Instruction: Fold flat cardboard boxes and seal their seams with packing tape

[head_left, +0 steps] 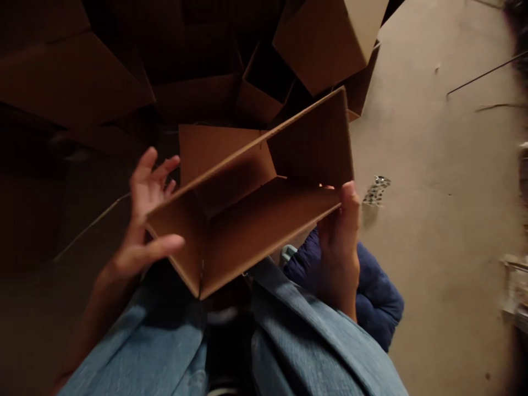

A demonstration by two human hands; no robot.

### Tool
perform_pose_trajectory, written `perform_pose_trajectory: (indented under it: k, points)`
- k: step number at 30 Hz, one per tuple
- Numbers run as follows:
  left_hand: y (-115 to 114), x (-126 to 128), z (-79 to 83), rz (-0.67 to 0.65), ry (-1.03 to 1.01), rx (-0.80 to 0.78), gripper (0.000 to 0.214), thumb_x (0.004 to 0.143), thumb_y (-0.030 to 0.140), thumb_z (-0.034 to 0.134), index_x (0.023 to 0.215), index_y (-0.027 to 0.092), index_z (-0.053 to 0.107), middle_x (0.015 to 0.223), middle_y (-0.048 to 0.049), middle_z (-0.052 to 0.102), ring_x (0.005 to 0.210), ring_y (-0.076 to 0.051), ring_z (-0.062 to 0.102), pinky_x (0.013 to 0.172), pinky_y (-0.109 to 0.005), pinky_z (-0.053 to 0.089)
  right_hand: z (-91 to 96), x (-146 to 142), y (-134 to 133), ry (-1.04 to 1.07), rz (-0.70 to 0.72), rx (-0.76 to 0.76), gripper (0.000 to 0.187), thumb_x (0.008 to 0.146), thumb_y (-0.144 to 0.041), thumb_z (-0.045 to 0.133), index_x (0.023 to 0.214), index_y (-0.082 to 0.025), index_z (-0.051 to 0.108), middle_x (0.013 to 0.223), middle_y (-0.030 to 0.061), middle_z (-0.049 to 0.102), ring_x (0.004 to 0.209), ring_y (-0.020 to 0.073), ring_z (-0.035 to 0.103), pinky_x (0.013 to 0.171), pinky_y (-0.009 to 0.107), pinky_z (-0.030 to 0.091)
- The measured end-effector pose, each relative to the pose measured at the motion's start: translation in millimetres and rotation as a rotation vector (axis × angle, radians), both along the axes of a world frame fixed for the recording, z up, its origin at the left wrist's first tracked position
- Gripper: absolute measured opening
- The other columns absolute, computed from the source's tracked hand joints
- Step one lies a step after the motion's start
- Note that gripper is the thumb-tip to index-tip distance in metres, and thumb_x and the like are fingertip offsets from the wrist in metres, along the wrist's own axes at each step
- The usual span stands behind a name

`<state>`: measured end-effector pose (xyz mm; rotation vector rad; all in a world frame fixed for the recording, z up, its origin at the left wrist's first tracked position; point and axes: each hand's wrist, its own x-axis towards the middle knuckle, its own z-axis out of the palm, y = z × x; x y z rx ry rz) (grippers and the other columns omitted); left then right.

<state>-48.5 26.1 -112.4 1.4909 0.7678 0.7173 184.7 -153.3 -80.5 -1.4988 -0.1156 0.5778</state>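
Fingers [153, 179] of the left hand [140, 236] splayed wide open, thumb merely laid across the inside of a cardboard carton [247, 236], no real clasp there; fingers of the right hand [338, 236] curled closed around the carton's far edge, pinching the wall firmly. Carton raised between both hands, just above the lap at centre frame, opened out with its walls standing, flaps spread loose, no tape on any visible seam (outer faces mostly hidden, so no telling there). Flaps left unfolded, then, and nothing sealed as far as visible. Farther out, a heap of cardboard boxes [82, 77] across the upper left and top of the frame; denim-clad knees [317, 324] at bottom centre; navy quilted fabric [379, 297] just beside the right hand; a crumpled foil scrap [376, 190] on the concrete floor [437, 176] at right.
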Motion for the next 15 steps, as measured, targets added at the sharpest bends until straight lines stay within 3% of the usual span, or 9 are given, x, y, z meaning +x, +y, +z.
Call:
perform_pose_trajectory:
  k: [3, 5, 8, 10, 13, 15]
  points:
    - [10, -6, 21.0, -0.043, -0.102, -0.088, 0.086, 0.06, 0.068, 0.072, 0.142, 0.057, 0.051, 0.155, 0.0163, 0.047, 0.158, -0.026, 0.014, 0.13, -0.051, 0.013, 1.2, 6, -7, 0.031, 0.042, 0.028, 0.063, 0.084, -0.076, 0.051, 0.111, -0.024, 0.075, 0.107, 0.0051, 0.078, 0.119, 0.0323, 0.067, 0.102, 0.047, 0.055]
    - [20, -10, 28.5, 0.024, -0.152, -0.074, 0.076, 0.066, 0.063, 0.067, 0.14, 0.054, 0.055, 0.154, 0.0174, 0.048, 0.158, -0.022, 0.012, 0.131, -0.046, 0.013, 1.2, 10, -11, 0.065, 0.129, -0.009, 0.071, 0.085, -0.081, 0.045, 0.107, -0.022, 0.077, 0.102, 0.0063, 0.079, 0.115, 0.0336, 0.07, 0.1, 0.048, 0.055]
    - [30, -10, 24.7, 0.11, -0.204, -0.04, 0.069, 0.069, 0.056, 0.065, 0.137, 0.048, 0.06, 0.151, 0.0139, 0.054, 0.157, -0.022, 0.016, 0.131, -0.048, 0.016, 0.0, 12, -14, 0.113, 0.19, -0.135, 0.059, 0.089, -0.075, 0.051, 0.099, -0.023, 0.079, 0.098, 0.0021, 0.08, 0.108, 0.0301, 0.073, 0.104, 0.045, 0.053]
    - [31, -9, 18.5, 0.138, -0.173, -0.052, 0.063, 0.076, 0.052, 0.06, 0.139, 0.046, 0.057, 0.152, 0.0137, 0.053, 0.156, -0.025, 0.018, 0.129, -0.057, 0.021, -1.8, 14, -14, 0.095, 0.213, -0.201, 0.045, 0.088, -0.066, 0.061, 0.098, -0.027, 0.08, 0.1, -0.0013, 0.08, 0.108, 0.0274, 0.073, 0.109, 0.044, 0.05]
    - [29, -8, 12.3, 0.122, -0.075, -0.101, 0.052, 0.092, 0.049, 0.046, 0.144, 0.045, 0.045, 0.16, 0.0141, 0.043, 0.155, -0.028, 0.015, 0.102, -0.071, 0.042, -7.5, 20, -14, 0.051, 0.291, -0.224, 0.034, 0.085, -0.063, 0.067, 0.095, -0.032, 0.08, 0.103, -0.0032, 0.08, 0.112, 0.0271, 0.071, 0.113, 0.045, 0.047]
    - [29, -9, 9.0, 0.106, -0.053, -0.118, 0.048, 0.096, 0.052, 0.042, 0.143, 0.045, 0.044, 0.162, 0.0138, 0.04, 0.155, -0.03, 0.014, 0.084, -0.067, 0.05, -14.0, 26, -15, 0.077, 0.328, -0.196, 0.034, 0.083, -0.063, 0.068, 0.1, -0.035, 0.079, 0.109, -0.0035, 0.079, 0.116, 0.028, 0.07, 0.113, 0.045, 0.049]
